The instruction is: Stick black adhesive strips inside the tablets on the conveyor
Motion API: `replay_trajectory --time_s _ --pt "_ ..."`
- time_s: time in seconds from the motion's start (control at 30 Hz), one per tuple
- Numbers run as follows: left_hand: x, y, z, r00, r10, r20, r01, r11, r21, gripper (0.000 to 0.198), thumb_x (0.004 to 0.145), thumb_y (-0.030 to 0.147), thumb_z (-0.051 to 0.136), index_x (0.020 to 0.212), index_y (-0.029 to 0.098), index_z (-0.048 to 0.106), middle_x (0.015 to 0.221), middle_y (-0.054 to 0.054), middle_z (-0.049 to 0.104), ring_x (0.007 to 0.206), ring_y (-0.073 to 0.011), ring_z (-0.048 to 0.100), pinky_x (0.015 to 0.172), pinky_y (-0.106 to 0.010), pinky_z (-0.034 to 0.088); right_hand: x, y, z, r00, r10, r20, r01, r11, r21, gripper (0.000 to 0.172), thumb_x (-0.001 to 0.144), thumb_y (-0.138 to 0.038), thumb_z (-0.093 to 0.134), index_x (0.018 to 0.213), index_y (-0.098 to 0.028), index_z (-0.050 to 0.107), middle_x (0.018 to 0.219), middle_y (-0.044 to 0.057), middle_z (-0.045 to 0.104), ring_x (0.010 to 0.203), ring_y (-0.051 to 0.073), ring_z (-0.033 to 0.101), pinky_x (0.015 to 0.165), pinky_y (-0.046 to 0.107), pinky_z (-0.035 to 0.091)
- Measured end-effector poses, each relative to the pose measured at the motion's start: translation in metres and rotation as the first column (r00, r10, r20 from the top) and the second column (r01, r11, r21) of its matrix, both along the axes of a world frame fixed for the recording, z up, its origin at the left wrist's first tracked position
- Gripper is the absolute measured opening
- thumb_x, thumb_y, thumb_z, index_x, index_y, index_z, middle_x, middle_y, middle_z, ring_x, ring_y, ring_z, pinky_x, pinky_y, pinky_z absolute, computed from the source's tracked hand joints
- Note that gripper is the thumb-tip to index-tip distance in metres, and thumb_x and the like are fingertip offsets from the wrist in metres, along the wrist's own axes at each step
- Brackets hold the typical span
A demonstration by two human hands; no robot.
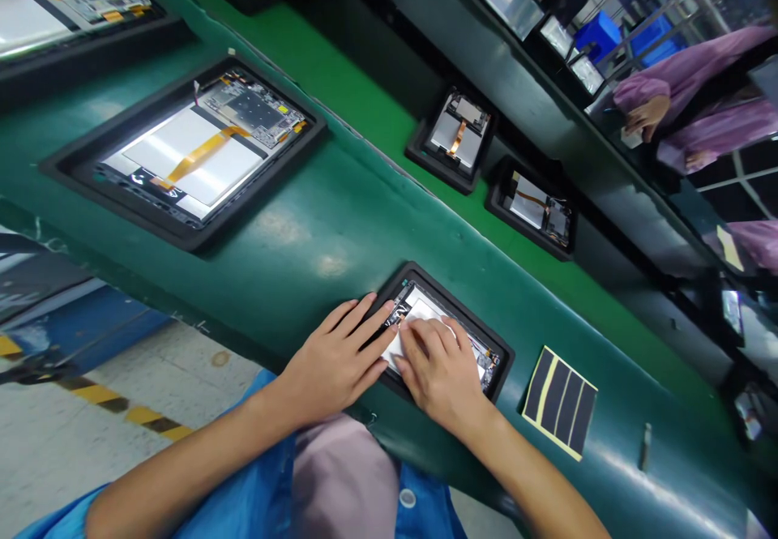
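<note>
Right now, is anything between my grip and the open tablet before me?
Nothing visible is in the way. The left grip and right grip are both over the open tablet in its black tray; the sheet of black strips lies clear, to the right. What's directly under the right grip is hidden.

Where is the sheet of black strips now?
In the head view, the sheet of black strips lies at lower right on the green bench, just right of the nearest black tray.

Glare spots the dark-green surface (346, 198) beside a brighter conveyor belt (358, 97); black-and-yellow tape (97, 394) crosses pale floor (200, 385); 2 blue bins (599, 36) stand beyond.
</note>
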State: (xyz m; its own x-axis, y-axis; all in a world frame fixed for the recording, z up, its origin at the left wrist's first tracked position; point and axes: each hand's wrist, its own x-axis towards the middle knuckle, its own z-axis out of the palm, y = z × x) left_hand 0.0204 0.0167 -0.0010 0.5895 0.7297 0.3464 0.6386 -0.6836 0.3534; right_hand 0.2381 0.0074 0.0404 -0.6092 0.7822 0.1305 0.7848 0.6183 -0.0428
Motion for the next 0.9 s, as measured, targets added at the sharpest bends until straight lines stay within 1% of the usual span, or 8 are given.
replay_trajectory --time_s 0.13,0.23,0.37,0.5,0.57,0.7,0.8,0.9 --pt "-0.001 0.001 0.0 1.0 -0.018 -0.016 0.018 1.0 0.0 0.043 0.102 0.03 0.05 0.139 0.014 0.065 0.152 -0.015 0.056 0.139 -0.0368 0.053 0.112 -0.051 0.044 0.004 0.001 -0.001 0.999 -0.004 -0.038 0.001 0.998 -0.067 0.035 0.103 -0.031 0.052 0.132 -0.016 0.063 0.123 0.013 0.068 0.115 0.028 0.058 0.109 0.045 0.041" --pt "-0.001 0.001 -0.001 1.0 -0.014 -0.011 0.014 1.0 0.012 0.044 0.101 0.03 0.051 0.141 0.015 0.063 0.153 -0.015 0.056 0.14 -0.0376 0.052 0.112 -0.052 0.044 0.007 0.002 0.001 0.993 -0.024 -0.119 0.011 0.994 -0.108 0.035 0.102 -0.028 0.053 0.133 -0.016 0.063 0.122 0.014 0.066 0.113 0.029 0.056 0.104 0.048 0.044" --pt "0.0 -0.001 -0.002 1.0 0.003 -0.008 -0.003 1.0 0.015 0.042 0.101 0.029 0.052 0.14 0.017 0.064 0.153 -0.014 0.056 0.141 -0.0369 0.051 0.113 -0.051 0.044 0.011 0.006 0.008 0.973 -0.066 -0.223 0.022 0.98 -0.195 0.033 0.104 -0.024 0.051 0.133 -0.017 0.065 0.122 0.014 0.064 0.111 0.027 0.056 0.097 0.045 0.046" --pt "0.001 -0.002 -0.003 1.0 0.012 -0.011 -0.012 1.0 0.007 0.042 0.101 0.032 0.052 0.139 0.018 0.064 0.153 -0.014 0.056 0.142 -0.0369 0.051 0.113 -0.051 0.045 0.014 0.017 0.014 0.961 -0.086 -0.262 0.008 0.958 -0.286 0.031 0.106 -0.024 0.049 0.131 -0.021 0.068 0.12 0.011 0.064 0.109 0.024 0.057 0.094 0.043 0.047" --pt "0.001 -0.003 -0.003 1.0 0.012 -0.014 -0.012 1.0 0.001 0.044 0.101 0.032 0.052 0.142 0.018 0.062 0.154 -0.014 0.055 0.142 -0.0375 0.051 0.114 -0.052 0.044 0.014 0.025 0.015 0.96 -0.08 -0.269 -0.002 0.956 -0.294 0.029 0.106 -0.025 0.051 0.129 -0.022 0.069 0.117 0.01 0.066 0.106 0.023 0.059 0.091 0.04 0.047" --pt "0.001 -0.004 -0.003 1.0 0.027 -0.014 -0.027 1.0 -0.006 0.044 0.102 0.032 0.051 0.143 0.019 0.061 0.154 -0.013 0.055 0.142 -0.0365 0.051 0.116 -0.053 0.042 0.016 0.04 0.015 0.977 0.026 -0.21 -0.076 0.97 -0.231 0.03 0.106 -0.028 0.052 0.13 -0.021 0.069 0.118 0.012 0.067 0.106 0.024 0.059 0.087 0.04 0.048" --pt "0.001 -0.005 -0.002 0.999 0.035 0.0 -0.035 0.999 -0.018 0.044 0.102 0.032 0.051 0.144 0.02 0.06 0.154 -0.012 0.055 0.142 -0.0348 0.051 0.117 -0.052 0.041 0.02 0.047 0.014 0.977 0.152 -0.151 -0.18 0.965 -0.189 0.027 0.105 -0.028 0.055 0.126 -0.022 0.071 0.12 0.012 0.067 0.106 0.024 0.06 0.088 0.041 0.049" --pt "0.001 -0.004 -0.001 0.999 0.034 0.004 -0.034 0.999 -0.016 0.044 0.102 0.032 0.051 0.144 0.02 0.061 0.154 -0.011 0.055 0.143 -0.0347 0.05 0.117 -0.053 0.041 0.025 0.05 0.013 0.967 0.229 -0.112 -0.245 0.957 -0.154 0.026 0.104 -0.028 0.056 0.124 -0.021 0.072 0.124 0.013 0.067 0.107 0.025 0.061 0.091 0.042 0.05"
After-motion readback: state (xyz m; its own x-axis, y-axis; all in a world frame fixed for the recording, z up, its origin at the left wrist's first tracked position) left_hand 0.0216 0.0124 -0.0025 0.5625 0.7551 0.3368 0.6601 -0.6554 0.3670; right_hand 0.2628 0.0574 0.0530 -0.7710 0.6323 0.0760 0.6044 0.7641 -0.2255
